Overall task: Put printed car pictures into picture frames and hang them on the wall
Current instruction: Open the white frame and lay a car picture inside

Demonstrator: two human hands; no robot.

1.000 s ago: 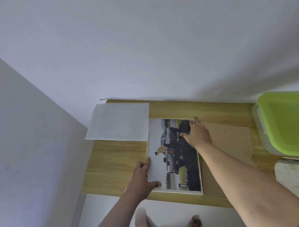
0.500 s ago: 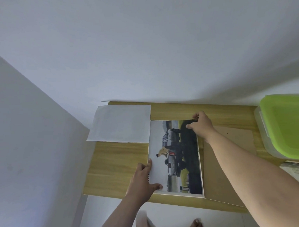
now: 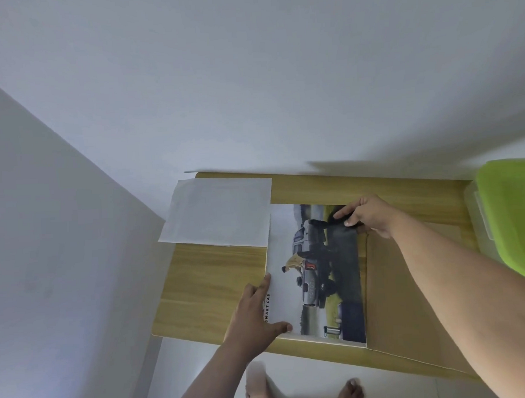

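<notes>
A printed picture of a silver pickup [image 3: 315,274] lies on a white picture frame [image 3: 321,340], whose edge shows along the picture's near side. My left hand [image 3: 254,316] rests at the picture's near left corner, thumb flat on the paper and fingers straight along the left edge. My right hand [image 3: 367,215] reaches in from the right to the far right corner. Its fingertips and thumb lie on the dark part of the print. A brown backing board [image 3: 389,307] lies right of the picture, partly under my right forearm.
Everything sits on a small wooden table [image 3: 210,279] pushed into a white wall corner. A blank white sheet [image 3: 219,212] lies at the far left, overhanging the edge. A clear box with a green lid [image 3: 514,215] stands at the right. My bare feet show below the table.
My right hand has slid from the picture's upper middle to its far right corner. The left hand stays at the near left corner.
</notes>
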